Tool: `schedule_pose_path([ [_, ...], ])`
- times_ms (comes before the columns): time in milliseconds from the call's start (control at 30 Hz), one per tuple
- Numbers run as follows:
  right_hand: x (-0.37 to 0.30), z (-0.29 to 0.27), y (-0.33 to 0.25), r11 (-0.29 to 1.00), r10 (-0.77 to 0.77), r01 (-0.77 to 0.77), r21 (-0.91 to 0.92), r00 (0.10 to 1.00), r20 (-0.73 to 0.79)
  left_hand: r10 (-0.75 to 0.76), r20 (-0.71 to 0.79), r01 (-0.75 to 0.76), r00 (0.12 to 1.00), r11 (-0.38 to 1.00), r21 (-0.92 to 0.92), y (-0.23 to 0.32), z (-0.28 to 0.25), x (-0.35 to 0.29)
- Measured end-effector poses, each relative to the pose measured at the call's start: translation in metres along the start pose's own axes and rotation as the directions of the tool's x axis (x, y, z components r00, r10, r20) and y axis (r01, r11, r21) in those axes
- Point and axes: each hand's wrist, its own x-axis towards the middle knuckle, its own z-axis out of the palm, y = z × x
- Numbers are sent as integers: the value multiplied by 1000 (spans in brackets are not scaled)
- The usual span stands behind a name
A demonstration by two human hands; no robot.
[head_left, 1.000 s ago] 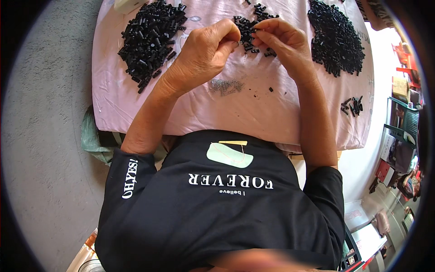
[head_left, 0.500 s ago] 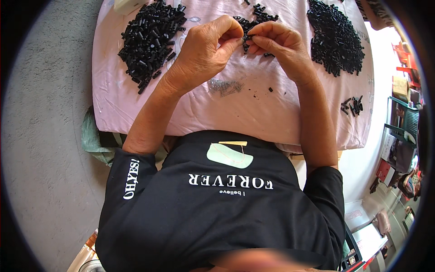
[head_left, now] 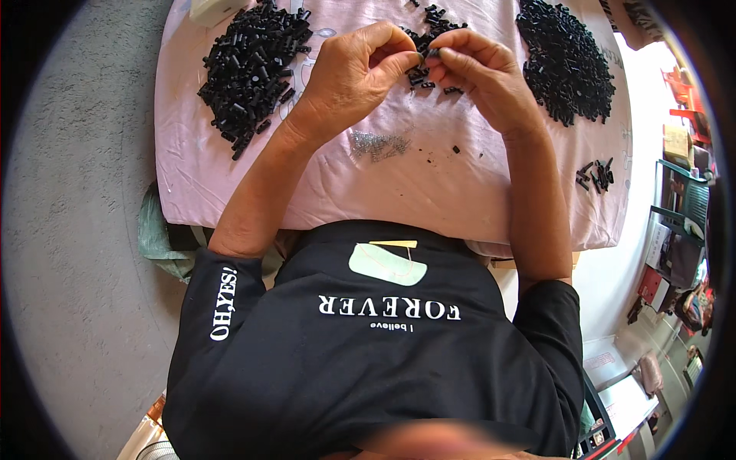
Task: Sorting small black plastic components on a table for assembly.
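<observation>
Over the pink cloth, my left hand (head_left: 360, 73) and my right hand (head_left: 491, 80) meet almost fingertip to fingertip. Each is closed in a pinch. A tiny dark piece (head_left: 432, 53) shows at the right fingertips; its exact kind is too small to make out. What the left thumb and forefinger pinch is hidden. Just beyond the hands lies a loose cluster of small black parts (head_left: 437, 21). To the left is a heap of short black cylinders (head_left: 249, 77), and to the right a heap of finer black pieces (head_left: 571, 69).
A few black pieces (head_left: 596, 176) lie near the right edge of the pink-covered table (head_left: 460, 207). Tiny silvery bits (head_left: 379, 146) are spread before me, with a single black piece (head_left: 456, 149) beside them. A whitish container (head_left: 215, 9) stands at the far left.
Both hands have shifted slightly to the right, and their fingertips remain close together. The heaps look the same.
</observation>
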Motion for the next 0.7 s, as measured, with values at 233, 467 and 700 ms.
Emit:
schedule_pose_path([
  [233, 6, -31, 9, 996, -49, 64, 63, 974, -221, 203, 66, -213, 977, 927, 309, -8, 17, 2],
  [467, 7, -29, 12, 995, -82, 64, -73, 959, -271, 249, 104, -267, 963, 825, 499, -10, 29, 14],
  [700, 7, -25, 9, 987, -108, 69, -145, 952, -288, 205, 178, -263, 962, 863, 432, -6, 25, 8],
])
